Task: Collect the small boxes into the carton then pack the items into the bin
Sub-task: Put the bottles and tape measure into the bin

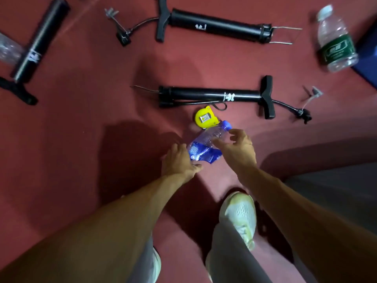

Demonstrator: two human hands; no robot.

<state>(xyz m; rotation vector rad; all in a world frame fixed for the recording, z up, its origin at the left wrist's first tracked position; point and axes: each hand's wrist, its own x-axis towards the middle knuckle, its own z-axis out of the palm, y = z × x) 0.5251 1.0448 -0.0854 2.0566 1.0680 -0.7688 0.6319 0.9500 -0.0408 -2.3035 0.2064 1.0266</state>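
Note:
A crumpled clear plastic bottle point(208, 142) with a blue cap and blue label lies low over the red floor between my two hands. My left hand point(179, 162) grips its lower, labelled end, fingers curled round it. My right hand point(237, 148) hovers over the bottle's neck with fingers spread and relaxed, one fingertip touching the clear part. A yellow tape measure point(206, 117) lies on the floor just beyond the bottle's cap. No small boxes, carton or bin are in view.
Three black hand pumps lie on the floor: one ahead point(216, 96), one farther back point(214, 25), one at far left point(34, 48). A green-labelled water bottle point(334, 41) stands at upper right beside a blue object point(369, 56). My white shoe point(240, 215) is below.

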